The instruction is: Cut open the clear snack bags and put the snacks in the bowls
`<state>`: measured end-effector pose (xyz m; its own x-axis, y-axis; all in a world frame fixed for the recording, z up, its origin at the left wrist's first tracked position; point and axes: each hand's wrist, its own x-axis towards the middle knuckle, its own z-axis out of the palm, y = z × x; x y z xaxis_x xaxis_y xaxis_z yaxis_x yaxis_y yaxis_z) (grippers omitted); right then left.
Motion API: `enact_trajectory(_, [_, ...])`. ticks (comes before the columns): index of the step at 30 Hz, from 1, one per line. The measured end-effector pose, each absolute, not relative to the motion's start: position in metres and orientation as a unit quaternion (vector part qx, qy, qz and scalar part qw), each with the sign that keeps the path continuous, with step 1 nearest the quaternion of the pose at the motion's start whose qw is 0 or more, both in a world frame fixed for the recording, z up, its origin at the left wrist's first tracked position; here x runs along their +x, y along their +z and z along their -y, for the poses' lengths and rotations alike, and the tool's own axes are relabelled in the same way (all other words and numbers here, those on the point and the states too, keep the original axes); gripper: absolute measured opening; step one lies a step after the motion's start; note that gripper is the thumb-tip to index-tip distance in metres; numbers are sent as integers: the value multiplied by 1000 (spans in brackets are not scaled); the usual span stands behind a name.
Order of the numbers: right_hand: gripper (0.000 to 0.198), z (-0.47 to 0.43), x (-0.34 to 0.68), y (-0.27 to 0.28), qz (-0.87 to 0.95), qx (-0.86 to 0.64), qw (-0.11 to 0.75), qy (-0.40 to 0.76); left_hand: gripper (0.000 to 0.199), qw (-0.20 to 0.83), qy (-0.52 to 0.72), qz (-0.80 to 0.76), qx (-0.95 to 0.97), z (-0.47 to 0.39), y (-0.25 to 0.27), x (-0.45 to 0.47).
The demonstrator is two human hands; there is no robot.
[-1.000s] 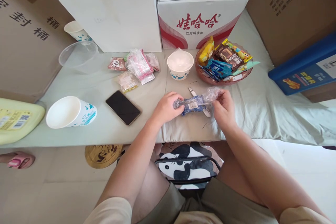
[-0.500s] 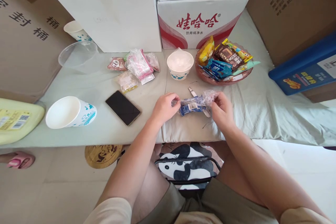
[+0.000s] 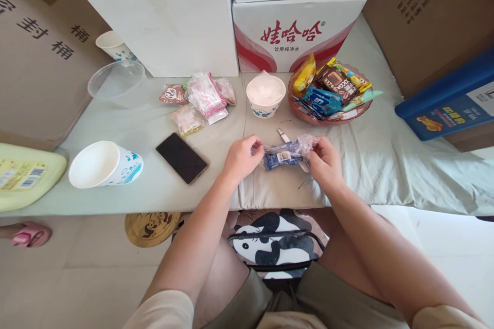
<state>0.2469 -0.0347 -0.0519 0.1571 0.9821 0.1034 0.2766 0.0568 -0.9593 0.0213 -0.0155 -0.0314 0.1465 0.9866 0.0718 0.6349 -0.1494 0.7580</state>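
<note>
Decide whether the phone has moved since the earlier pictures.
No: judged against the red-and-white box, the phone lies in the same spot, at the same angle.

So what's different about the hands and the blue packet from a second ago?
Only a little. The left hand slid slightly left, off the end of the packet. The right hand also shifted slightly left. Nothing was clearly let go: both hands seem to hold the clear wrap. The phone, cups and bowl stayed put.
</note>
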Motion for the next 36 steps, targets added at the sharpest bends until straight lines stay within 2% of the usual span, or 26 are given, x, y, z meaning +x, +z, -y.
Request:
enact_trajectory(5, [13,34,244,-45,508,-577,517,377,10,341,340,-593,645,13,-33,22])
enact_trajectory(11, [19,24,245,-49,366,-584,586,426,11,443,409,-570,558,9,-34,22])
enact_trajectory(16, [22,26,254,-49,405,-619,627,241,11,487,477,-556,475,8,-27,24])
enact_trajectory(18, [17,33,254,-44,500,-611,592,163,12,544,496,-538,411,8,-22,25])
enact_trajectory(21, [13,43,248,-39,708,-517,466,117,14,608,510,-504,341,9,-16,29])
enact_trajectory(23, [23,47,241,-40,801,-458,370,112,16,635,515,-484,313,10,-13,30])
enact_trajectory(25, [34,48,235,-42,835,-444,313,87,18,651,519,-469,293,10,-11,31])
enact_trajectory(27, [31,48,232,-44,838,-457,294,49,18,657,527,-464,276,9,-10,30])
enact_trajectory(31, [15,47,232,-45,827,-465,315,-10,19,651,553,-470,223,6,-10,24])
enact_trajectory(36, [13,49,233,-42,839,-424,338,-49,17,636,587,-477,155,3,-10,19])
